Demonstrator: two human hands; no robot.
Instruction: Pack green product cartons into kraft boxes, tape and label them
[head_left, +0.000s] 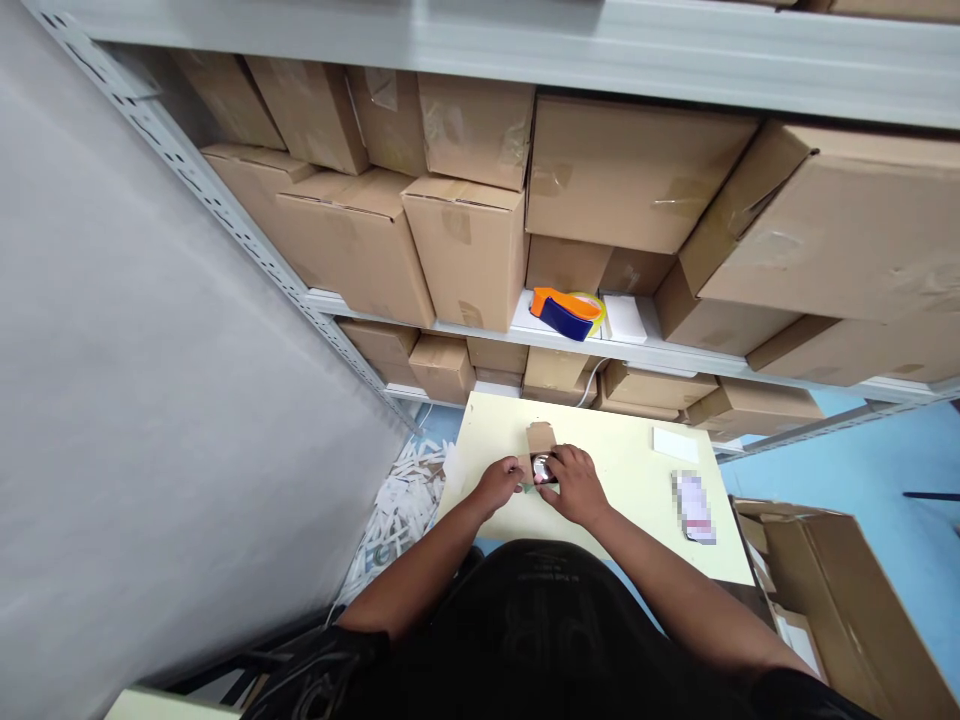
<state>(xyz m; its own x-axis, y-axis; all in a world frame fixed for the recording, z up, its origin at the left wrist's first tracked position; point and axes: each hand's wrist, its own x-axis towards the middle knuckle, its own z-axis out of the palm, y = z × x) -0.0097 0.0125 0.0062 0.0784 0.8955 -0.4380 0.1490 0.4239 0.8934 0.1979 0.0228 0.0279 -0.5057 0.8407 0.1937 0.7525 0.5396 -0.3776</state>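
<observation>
A small brown cardboard box (541,438) with its flap raised lies on the pale yellow table (622,500). Within its opening shows a shiny round silver object (542,467); what kind it is I cannot make out. My left hand (498,486) pinches the left side of the box between thumb and fingers. From the right, my right hand (577,485) curls its fingers over the edge of the silver object, thumb at the near side. The fingers partly cover the box's right wall.
On the table's right lie a white card (675,443) and a blurred-out phone-shaped item (694,507). A shelf behind holds cardboard boxes (465,250) and an orange-and-blue tape dispenser (564,312). White paper scraps (401,500) cover the floor left; a large open carton (840,590) stands right.
</observation>
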